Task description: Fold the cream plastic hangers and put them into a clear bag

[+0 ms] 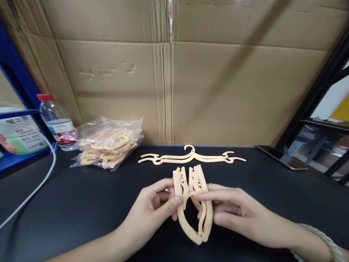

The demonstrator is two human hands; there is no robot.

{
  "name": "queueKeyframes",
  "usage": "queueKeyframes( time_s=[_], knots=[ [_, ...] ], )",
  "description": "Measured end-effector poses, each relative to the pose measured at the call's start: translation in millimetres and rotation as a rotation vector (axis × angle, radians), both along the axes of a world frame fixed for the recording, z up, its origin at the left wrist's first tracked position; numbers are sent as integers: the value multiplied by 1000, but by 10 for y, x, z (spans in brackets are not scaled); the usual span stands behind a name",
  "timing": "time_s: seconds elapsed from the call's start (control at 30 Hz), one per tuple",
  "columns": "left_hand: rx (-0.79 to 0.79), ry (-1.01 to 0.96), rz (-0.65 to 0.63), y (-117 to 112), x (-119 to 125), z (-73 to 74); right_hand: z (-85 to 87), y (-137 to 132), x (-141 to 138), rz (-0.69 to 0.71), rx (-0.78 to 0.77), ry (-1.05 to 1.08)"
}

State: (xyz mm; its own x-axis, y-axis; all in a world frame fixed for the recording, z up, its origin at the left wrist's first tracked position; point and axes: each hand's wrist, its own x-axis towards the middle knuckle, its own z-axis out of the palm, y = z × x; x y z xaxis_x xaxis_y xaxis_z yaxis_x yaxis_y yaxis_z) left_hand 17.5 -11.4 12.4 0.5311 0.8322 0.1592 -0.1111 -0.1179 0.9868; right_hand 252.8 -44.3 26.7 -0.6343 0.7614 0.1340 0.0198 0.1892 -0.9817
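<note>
A folded peach plastic hanger [194, 203] stands upright over the black table, its two arms pointing away from me and joined at the near end. My left hand [152, 211] pinches its left arm between thumb and fingers. My right hand [234, 213] grips its right arm, index finger laid across the front. An unfolded hanger of the same colour [191, 157] lies flat on the table just beyond, hook upward.
A clear plastic bag of several more folded hangers [107, 145] lies at the back left, next to a water bottle [56, 122] with a red cap. A white cable [32, 191] crosses the left side. A phone [282, 157] lies at the right. A cardboard wall [218, 91] stands behind.
</note>
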Motion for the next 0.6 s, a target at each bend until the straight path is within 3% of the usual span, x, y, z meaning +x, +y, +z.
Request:
queueKeyframes(
  time_s=[0.23,0.33,0.6],
  knots=[
    [138,50,-21,-27,3,-4,2,-52,-13,-26,46,-11],
    [90,49,-29,-46,10,-13,0,-78,-9,-13,123,-31],
    [-54,56,94,-20,33,-24,136,-99,28,-83,380,-244]
  ],
)
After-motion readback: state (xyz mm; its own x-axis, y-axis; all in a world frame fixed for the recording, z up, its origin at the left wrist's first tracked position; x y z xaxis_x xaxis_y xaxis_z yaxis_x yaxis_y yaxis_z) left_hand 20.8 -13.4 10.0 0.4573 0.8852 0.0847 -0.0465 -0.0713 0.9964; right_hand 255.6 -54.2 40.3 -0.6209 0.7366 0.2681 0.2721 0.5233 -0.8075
